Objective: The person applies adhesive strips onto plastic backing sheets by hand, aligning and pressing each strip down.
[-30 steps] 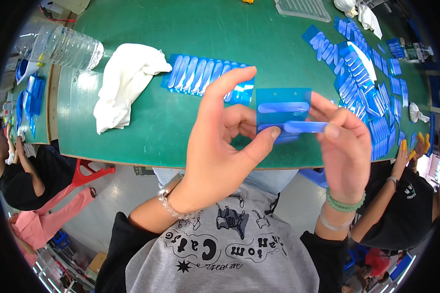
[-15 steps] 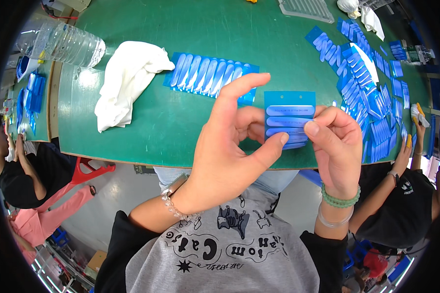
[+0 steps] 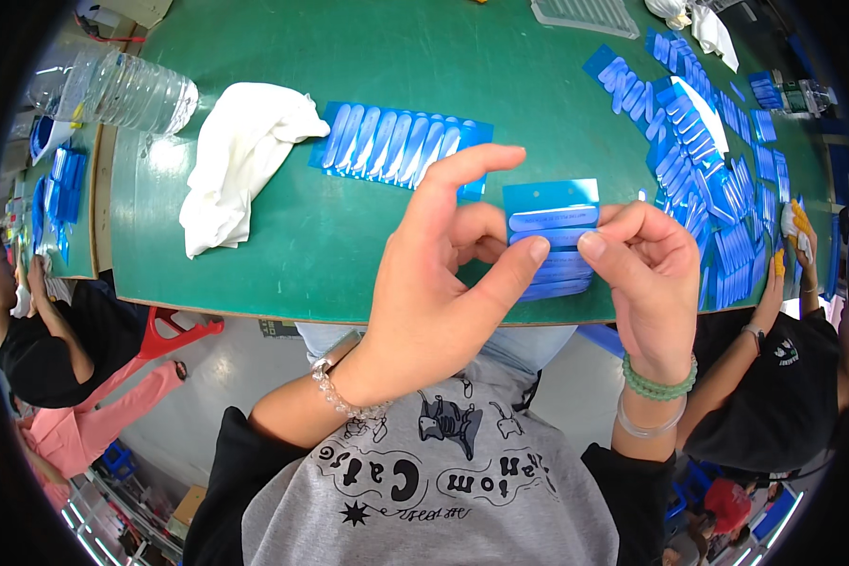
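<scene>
Between my two hands is a small blue film sheet point(image 3: 554, 219) carrying several long, rounded strips stacked one above another, with small holes near its top edge. My left hand point(image 3: 429, 288) pinches its left side, the thumb on the front and the index finger raised away. Thumb and fingers of my right hand point(image 3: 653, 274) grip the right edge. Just beyond, a wider blue strip sheet point(image 3: 396, 141) lies flat on the green table point(image 3: 424, 57). What the fingers do behind the held sheet is hidden.
Left of the wide sheet lies a crumpled white cloth point(image 3: 245, 160), and a clear plastic bottle point(image 3: 113, 90) on its side. Many blue strip sheets point(image 3: 698, 170) are heaped at right. A clear ridged tray point(image 3: 585, 14) is at the back. Co-workers sit on both sides.
The held sheet has tilted, its top edge now catching light. My left thumb has moved up a little along its front. The right hand keeps its pinch.
</scene>
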Available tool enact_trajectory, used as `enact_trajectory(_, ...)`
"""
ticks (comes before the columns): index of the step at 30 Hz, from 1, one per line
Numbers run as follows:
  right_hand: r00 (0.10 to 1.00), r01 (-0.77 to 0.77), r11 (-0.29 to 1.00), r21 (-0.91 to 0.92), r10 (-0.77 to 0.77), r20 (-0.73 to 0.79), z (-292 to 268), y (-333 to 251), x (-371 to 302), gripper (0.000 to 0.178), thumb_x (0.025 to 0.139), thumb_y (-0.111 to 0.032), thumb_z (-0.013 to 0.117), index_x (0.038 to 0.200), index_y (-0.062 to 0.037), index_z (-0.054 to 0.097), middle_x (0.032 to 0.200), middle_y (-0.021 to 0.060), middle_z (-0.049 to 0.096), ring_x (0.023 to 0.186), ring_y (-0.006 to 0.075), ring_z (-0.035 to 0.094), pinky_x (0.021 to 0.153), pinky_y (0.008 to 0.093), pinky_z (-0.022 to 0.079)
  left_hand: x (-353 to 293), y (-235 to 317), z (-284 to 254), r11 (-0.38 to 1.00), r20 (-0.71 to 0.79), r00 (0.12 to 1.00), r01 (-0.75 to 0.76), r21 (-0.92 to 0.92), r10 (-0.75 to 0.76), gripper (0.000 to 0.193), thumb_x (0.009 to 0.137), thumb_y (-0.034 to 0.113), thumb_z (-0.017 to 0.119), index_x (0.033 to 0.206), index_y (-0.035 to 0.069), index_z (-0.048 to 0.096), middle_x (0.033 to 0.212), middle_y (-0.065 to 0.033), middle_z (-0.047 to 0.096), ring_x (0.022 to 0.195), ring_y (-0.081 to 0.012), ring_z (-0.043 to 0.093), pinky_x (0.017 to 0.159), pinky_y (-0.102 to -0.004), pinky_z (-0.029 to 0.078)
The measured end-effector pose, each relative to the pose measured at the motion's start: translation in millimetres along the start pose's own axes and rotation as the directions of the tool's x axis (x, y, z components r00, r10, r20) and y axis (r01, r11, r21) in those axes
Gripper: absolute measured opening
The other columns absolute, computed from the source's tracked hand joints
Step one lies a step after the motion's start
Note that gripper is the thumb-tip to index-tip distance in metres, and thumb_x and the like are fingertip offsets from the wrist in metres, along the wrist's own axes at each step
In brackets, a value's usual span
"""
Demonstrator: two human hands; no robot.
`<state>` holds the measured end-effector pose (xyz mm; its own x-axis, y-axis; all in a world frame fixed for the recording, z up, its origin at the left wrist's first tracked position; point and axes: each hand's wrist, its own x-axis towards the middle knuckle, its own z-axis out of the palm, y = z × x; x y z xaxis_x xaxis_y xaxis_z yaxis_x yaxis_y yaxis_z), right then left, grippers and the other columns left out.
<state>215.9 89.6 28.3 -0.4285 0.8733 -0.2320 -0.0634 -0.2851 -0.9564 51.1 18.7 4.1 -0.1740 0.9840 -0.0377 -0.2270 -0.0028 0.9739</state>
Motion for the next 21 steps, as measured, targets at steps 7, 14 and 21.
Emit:
enact_trajectory(7,0.994,0.038,0.985,-0.166,-0.054,-0.097,10,-1,-6,0.013,0.078,0.000,0.072,0.080,0.0010,0.059,0.097,0.0125,0.064,0.088,0.0142,0.063,0.078,0.0269,0.050,-2,-4,4,1.000,-0.019,1.000,-0.009,-0.002,0.009,0.055,0.085,-0.003,0.062,0.131,0.007,0.034,0.078,-0.0019,0.060,0.072,-0.0065,0.056,0.063,-0.0191,0.044)
enact_trajectory(14,0.856,0.262,0.819,-0.511,-0.441,-0.268,1,-1,-3,0.026,0.080,0.002,0.067,0.097,-0.0012,0.048,0.102,0.0164,0.063,0.088,0.0155,0.061,0.079,0.0285,0.049,-2,-2,0,0.996,-0.001,0.996,-0.093,0.012,0.093,0.056,0.085,-0.004,0.061,0.132,0.005,0.032,0.081,-0.0045,0.061,0.076,-0.0087,0.058,0.068,-0.0207,0.046)
enact_trajectory(21,0.998,0.062,0.998,-0.014,-0.062,-0.018,19,1,1,0.052,0.078,0.009,0.067,0.123,-0.0003,0.043,0.074,0.0021,0.062,0.071,0.0057,0.058,0.062,0.0172,0.044,1,-7,6,0.997,-0.058,0.995,-0.076,-0.003,0.075,0.063,0.081,-0.004,0.061,0.135,0.006,0.029,0.071,-0.0014,0.053,0.070,-0.0082,0.052,0.072,-0.0245,0.046)
